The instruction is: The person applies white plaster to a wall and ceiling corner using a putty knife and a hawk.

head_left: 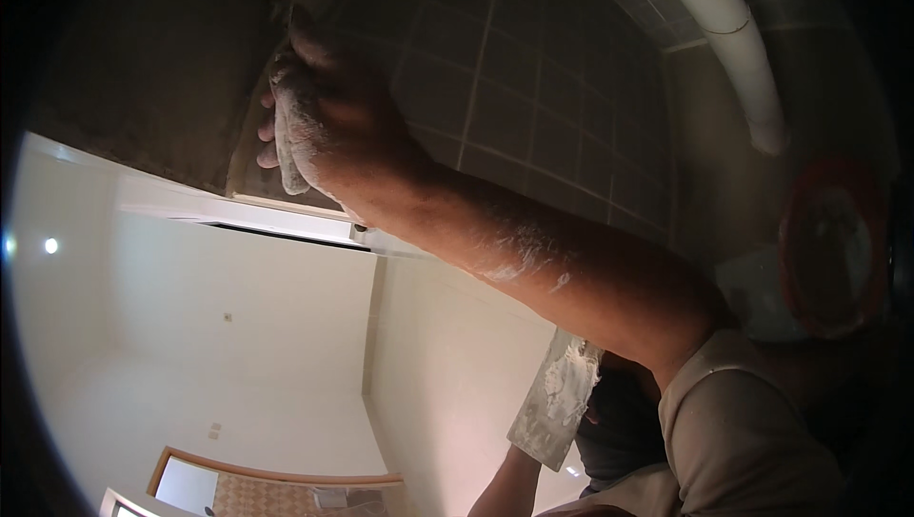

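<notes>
The plaster-caked trowel handle (288, 150) sits in the upper left of the frame, gripped tight by the right hand (319, 103) against the dark rough wall patch (152, 69). The left hand (609, 393), lower centre, closes on a smeared flat hawk (557, 403). By my reading, the tiled wall (543, 89) looks finished; the bare patch remains uncoated. A white pipe (733, 31) curves upper right above a red bucket (833, 250).
</notes>
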Demonstrator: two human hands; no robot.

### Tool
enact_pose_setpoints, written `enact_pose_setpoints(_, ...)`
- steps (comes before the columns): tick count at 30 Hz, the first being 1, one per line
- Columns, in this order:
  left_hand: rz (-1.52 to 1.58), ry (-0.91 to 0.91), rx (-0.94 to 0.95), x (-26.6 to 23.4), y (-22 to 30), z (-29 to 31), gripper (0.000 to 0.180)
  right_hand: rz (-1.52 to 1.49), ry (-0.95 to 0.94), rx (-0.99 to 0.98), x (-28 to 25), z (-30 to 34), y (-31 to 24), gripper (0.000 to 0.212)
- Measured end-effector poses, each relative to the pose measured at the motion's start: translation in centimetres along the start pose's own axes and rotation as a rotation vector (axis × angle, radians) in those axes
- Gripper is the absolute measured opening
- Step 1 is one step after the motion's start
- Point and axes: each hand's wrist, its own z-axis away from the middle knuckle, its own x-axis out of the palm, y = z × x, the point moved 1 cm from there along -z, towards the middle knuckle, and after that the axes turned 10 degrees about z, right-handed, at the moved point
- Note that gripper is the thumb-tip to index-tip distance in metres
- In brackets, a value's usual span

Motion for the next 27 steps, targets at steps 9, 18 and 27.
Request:
enact_pose_setpoints(9,-0.099,-0.076,0.017,-1.9,-0.7,-0.2,0.037,0.218,-0.115,-0.031,-0.5,-0.8,0.0,0.015)
enact_pose_setpoints(18,0.0,-0.138,0.003,-2.6,-0.8,-1.3,0.039,0.266,-0.136,0.046,-1.5,-1.1,-1.1,0.013)
enact_pose_setpoints(27,0.075,-0.286,0.06,-2.3,-0.7,-0.6,0.039,0.518,-0.159,0.032,-0.4,2.6,-1.4,0.022)
